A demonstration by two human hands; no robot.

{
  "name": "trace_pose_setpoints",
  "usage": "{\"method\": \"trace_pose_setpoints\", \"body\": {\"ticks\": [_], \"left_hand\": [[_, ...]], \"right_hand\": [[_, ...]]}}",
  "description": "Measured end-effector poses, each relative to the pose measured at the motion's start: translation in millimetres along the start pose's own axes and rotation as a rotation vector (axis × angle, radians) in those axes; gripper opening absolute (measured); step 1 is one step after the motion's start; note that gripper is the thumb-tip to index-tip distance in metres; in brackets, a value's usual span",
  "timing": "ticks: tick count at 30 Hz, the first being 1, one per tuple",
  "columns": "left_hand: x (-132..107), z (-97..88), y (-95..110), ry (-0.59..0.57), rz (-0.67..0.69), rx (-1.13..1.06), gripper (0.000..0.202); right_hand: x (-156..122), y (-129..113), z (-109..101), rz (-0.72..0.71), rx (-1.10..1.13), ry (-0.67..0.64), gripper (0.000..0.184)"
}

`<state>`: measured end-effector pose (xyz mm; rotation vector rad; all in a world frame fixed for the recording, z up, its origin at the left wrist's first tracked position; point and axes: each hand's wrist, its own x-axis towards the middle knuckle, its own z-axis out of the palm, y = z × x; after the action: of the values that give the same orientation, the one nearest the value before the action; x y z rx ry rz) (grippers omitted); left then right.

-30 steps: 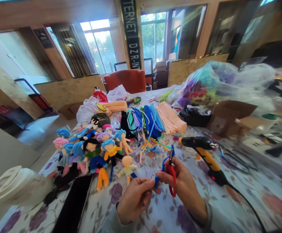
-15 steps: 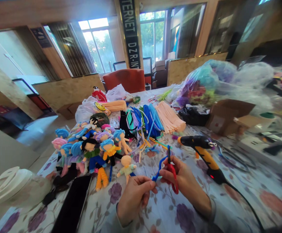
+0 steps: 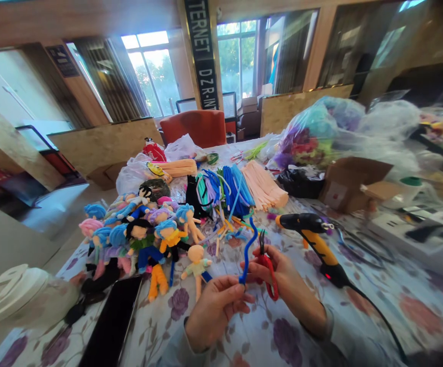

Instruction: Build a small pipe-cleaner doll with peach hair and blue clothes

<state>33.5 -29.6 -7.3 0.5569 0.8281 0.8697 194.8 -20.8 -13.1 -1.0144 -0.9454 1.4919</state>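
A wavy blue pipe cleaner rises from between the thumb and fingers of my left hand, which pinches its lower end. Red-handled scissors sit in my right hand, dark blades pointing up and away from me. The right fingertips are close to the pipe cleaner's lower part; I cannot tell whether they touch it. Left of my hands lies a bare-headed pipe-cleaner doll with a pale top and one blue leg. Several finished-looking dolls with coloured hair are heaped beyond it.
Bundles of blue and peach pipe cleaners lie farther back. A glue gun with a lit red light and a cable is at the right. A phone and a white lidded container are at the left.
The blue pipe cleaner, earlier bent toward the scissors, now stands up from my left hand. My right fingers have moved back slightly from its lower end.
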Motion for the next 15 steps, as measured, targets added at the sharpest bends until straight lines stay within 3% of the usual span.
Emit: {"method": "trace_pose_setpoints", "body": {"ticks": [9, 15], "left_hand": [[6, 13.4, -13, 0.017, 0.070, -0.040, 0.025], [1, 8.3, -7, 0.050, 0.068, -0.019, 0.023]], "right_hand": [[-1, 5, 9, -0.056, -0.055, 0.008, 0.051], [-4, 4, -5, -0.079, -0.128, 0.035, 0.049]]}}
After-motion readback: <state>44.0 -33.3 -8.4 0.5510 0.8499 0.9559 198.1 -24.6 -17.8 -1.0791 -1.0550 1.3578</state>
